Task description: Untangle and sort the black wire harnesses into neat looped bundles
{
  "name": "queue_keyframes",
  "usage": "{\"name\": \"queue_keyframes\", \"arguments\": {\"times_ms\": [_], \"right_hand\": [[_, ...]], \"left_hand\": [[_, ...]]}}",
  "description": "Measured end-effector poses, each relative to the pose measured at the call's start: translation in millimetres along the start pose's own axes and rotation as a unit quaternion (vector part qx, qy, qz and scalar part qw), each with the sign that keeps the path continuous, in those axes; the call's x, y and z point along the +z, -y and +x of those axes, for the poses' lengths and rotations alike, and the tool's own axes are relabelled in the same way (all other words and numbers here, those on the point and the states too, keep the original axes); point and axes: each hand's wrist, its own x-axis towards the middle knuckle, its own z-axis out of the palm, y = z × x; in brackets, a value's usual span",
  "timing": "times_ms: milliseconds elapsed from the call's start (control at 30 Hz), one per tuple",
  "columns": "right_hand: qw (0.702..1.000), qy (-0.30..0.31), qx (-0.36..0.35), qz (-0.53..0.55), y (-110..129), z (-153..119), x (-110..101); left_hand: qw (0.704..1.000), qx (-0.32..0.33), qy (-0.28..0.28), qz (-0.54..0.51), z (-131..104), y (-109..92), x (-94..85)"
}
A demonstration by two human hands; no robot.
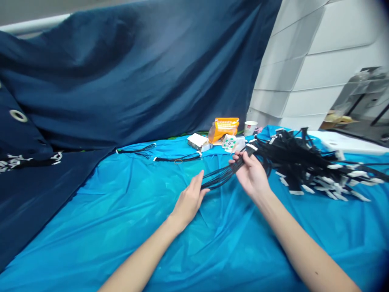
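A bundle of thin black cables (pixel 220 177) stretches between my two hands above the blue cloth (pixel 136 211). My right hand (pixel 251 172) is closed on the bundle's right end, near a black connector with a white edge (pixel 251 149). At the bundle's left end, my left hand (pixel 189 198) has its fingers and thumb around the cables. Just right of my right hand lies a big heap of black cables (pixel 291 156) with white ends. Two smaller cable bundles lie farther back, one at the left (pixel 136 151) and one nearer the middle (pixel 176 158).
Along the back stand a white-topped box (pixel 198 141), an orange bag (pixel 225 129), a white and green packet (pixel 229 143) and a paper cup (pixel 250 128). A dark blue curtain (pixel 136 73) hangs behind. More white-ended cables (pixel 30 162) lie at the far left.
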Motion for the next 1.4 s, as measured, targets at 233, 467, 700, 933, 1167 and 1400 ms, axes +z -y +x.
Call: {"name": "queue_keyframes", "arguments": {"times_ms": [233,467,700,933,1167,1400], "right_hand": [[0.998,0.011,0.008,-0.054,4,-14,18],[0.98,0.001,-0.003,-0.198,0,-18,15],[0.985,0.04,0.075,-0.153,-11,-22,15],[0.998,0.024,0.048,-0.023,-5,-12,12],[0.986,0.118,0.113,-0.02,-4,-27,20],[0.92,0.249,0.293,-0.076,-6,-43,24]], "left_hand": [[1.0,-0.005,-0.001,0.029,-2,13,-4.6],[0.994,0.001,-0.096,0.043,0,22,-11.2],[0.998,0.018,-0.038,0.052,-1,22,-5.4],[0.966,-0.153,-0.135,-0.159,9,19,-13.6],[0.69,-0.427,0.053,-0.583,16,16,-16.2],[0.668,-0.427,0.032,-0.608,13,22,-16.1]]}}
